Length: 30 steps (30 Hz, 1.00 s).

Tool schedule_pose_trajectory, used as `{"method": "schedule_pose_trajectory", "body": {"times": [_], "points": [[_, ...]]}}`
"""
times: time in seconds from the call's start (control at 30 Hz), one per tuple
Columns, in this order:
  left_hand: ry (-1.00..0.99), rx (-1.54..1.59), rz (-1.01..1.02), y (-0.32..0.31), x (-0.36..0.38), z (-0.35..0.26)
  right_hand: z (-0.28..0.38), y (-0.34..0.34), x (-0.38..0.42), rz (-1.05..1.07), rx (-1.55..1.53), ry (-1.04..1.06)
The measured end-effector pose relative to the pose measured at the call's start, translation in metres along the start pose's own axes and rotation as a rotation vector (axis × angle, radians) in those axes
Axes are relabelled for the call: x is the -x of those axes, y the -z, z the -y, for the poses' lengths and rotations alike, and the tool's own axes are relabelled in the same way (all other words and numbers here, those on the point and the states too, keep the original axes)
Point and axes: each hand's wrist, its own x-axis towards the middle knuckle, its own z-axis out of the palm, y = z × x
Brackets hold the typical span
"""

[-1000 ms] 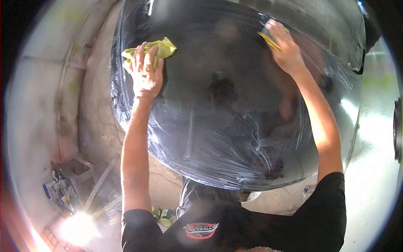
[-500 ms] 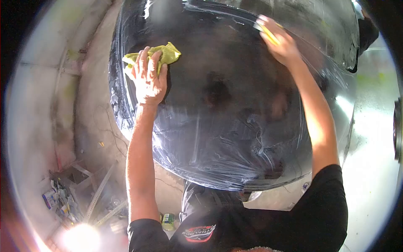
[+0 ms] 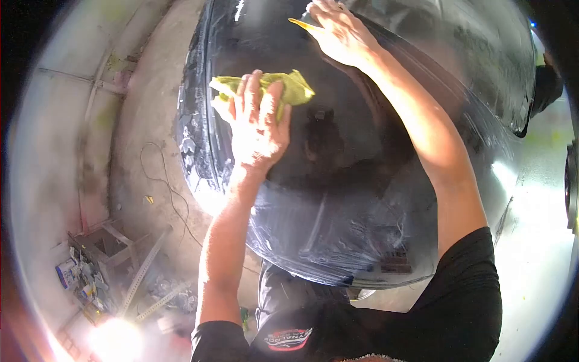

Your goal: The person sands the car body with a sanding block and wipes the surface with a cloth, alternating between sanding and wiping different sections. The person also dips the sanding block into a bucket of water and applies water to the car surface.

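Observation:
A glossy black car hood (image 3: 338,199) curves in front of me, streaked with whitish smears along its edges and near end. My left hand (image 3: 259,123) lies over a yellow-green cloth (image 3: 295,90) and presses it on the left part of the hood, fingers bent into the fabric. Farther up, my right hand (image 3: 341,33) is on the hood toward its far side. A thin yellow piece (image 3: 303,25) with a pointed end sticks out to the left from under that hand; the rest of it is hidden by the palm and fingers.
The windshield (image 3: 482,66) rises at the upper right. On the floor at lower left are a metal frame (image 3: 111,241), slotted metal rails (image 3: 145,271), a heap of small items (image 3: 84,280) and a bright lamp (image 3: 117,341). A cable (image 3: 172,187) lies left of the car.
My right hand has swept left and upward over the hood with the yellow piece. My left hand and the cloth appear farther right, and the whole view has shifted slightly.

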Motion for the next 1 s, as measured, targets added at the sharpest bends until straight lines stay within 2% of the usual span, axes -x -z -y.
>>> {"method": "schedule_pose_trajectory", "body": {"times": [0.1, 0.2, 0.33, 0.37, 0.43, 0.47, 0.6, 0.63, 0.73, 0.77, 0.87, 1.0], "points": [[0.042, 0.036, 0.044, 0.006, -0.002, -0.001, 0.006, -0.04, -0.051, 0.037, 0.119, -0.03], [0.032, 0.124, -0.017, 0.003, 0.001, 0.005, 0.011, -0.09, -0.103, 0.003, 0.075, -0.16], [0.071, 0.131, 0.053, 0.004, 0.001, 0.004, 0.013, -0.107, -0.12, 0.001, -0.059, -0.284], [0.07, 0.123, 0.072, 0.004, 0.001, 0.005, 0.008, -0.103, -0.109, 0.041, -0.1, -0.239], [0.073, 0.153, 0.093, 0.007, -0.001, 0.005, 0.0, -0.044, -0.107, 0.586, -0.392, -0.432], [0.08, 0.161, 0.1, 0.008, -0.001, 0.007, 0.0, -0.046, -0.069, 0.228, -0.213, -0.15], [0.109, 0.156, 0.142, 0.009, -0.001, 0.006, 0.007, -0.035, -0.059, 0.248, -0.157, -0.174], [0.109, 0.179, 0.148, 0.009, -0.001, 0.007, 0.007, -0.047, -0.071, 0.194, -0.194, -0.222], [0.11, 0.208, 0.152, 0.005, 0.002, 0.01, -0.017, -0.091, -0.115, 0.279, 0.003, 0.022], [0.115, 0.208, 0.167, 0.005, 0.003, 0.01, -0.006, -0.078, -0.142, 0.295, -0.112, -0.015], [0.121, 0.204, 0.189, 0.005, 0.003, 0.009, -0.013, -0.111, -0.182, 0.325, -0.185, -0.072], [0.118, 0.205, 0.193, 0.006, 0.003, 0.009, -0.01, -0.114, -0.195, 0.354, -0.16, -0.097]]}}
